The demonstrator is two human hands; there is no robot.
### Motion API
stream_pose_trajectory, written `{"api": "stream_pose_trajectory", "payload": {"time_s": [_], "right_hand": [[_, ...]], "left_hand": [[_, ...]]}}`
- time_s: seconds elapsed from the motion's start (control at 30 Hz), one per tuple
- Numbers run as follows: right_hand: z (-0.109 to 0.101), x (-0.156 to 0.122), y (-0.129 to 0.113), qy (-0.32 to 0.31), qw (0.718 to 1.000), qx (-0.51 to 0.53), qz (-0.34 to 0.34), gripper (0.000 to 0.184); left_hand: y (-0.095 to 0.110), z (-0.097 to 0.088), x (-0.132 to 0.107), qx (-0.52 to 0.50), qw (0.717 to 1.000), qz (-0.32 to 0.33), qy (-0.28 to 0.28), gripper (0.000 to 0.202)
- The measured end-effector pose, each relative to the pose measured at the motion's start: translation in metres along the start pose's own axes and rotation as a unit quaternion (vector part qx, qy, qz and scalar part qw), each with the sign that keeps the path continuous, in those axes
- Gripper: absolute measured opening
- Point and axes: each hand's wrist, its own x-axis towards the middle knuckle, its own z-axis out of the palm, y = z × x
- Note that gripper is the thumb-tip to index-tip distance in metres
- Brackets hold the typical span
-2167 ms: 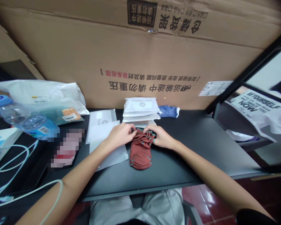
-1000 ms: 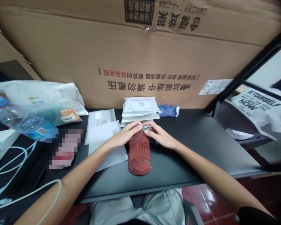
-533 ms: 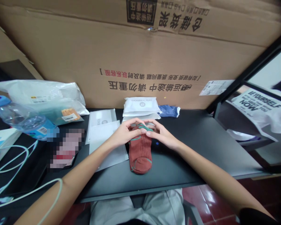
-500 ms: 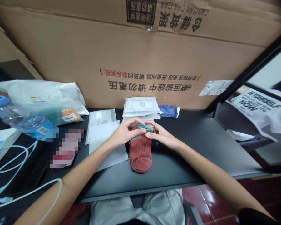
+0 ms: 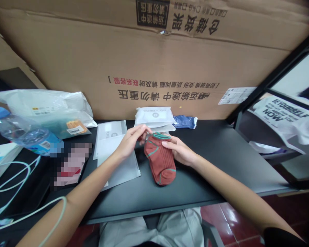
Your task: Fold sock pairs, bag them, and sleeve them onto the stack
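A pair of rust-red ribbed socks (image 5: 159,156) with green cuffs and green lines hangs tilted over the black table. My right hand (image 5: 181,150) grips the socks near the cuff, thumb in front and fingers behind. Just left of the cuff is my left hand (image 5: 134,140), its fingers bent together in a pinch. A small greyish bit shows by those fingertips, too unclear to name. Two frosted zip bags (image 5: 121,159) lie overlapping beside my left forearm. Behind my hands, white packed bags (image 5: 154,116) are stacked next to folded blue socks (image 5: 185,121).
A large cardboard sheet (image 5: 134,55) stands along the back of the table. To the left are a water bottle (image 5: 28,133), a phone (image 5: 73,164), white cables (image 5: 28,171) and plastic bags (image 5: 54,103). A black metal frame (image 5: 273,79) rises at the right.
My left hand has moved off the cuff to the left, its fingers curling in. My right hand keeps hold of the socks, which have tilted and swung slightly right.
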Motion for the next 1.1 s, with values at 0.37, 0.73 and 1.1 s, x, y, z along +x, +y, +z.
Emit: {"api": "stream_pose_trajectory", "payload": {"time_s": [0.37, 0.73, 1.1], "right_hand": [[-0.008, 0.005, 0.001, 0.043, 0.991, -0.126, 0.021, 0.027], [-0.010, 0.006, 0.006, 0.020, 0.990, -0.140, 0.025, 0.038], [-0.011, 0.001, 0.006, 0.023, 0.998, -0.050, -0.023, 0.043]], "left_hand": [[0.005, -0.031, -0.002, 0.604, 0.784, -0.135, -0.045, 0.055], [0.006, -0.043, 0.000, 0.627, 0.760, -0.165, 0.050, 0.033], [0.011, -0.002, -0.012, 0.458, 0.858, 0.187, 0.142, 0.032]]}}
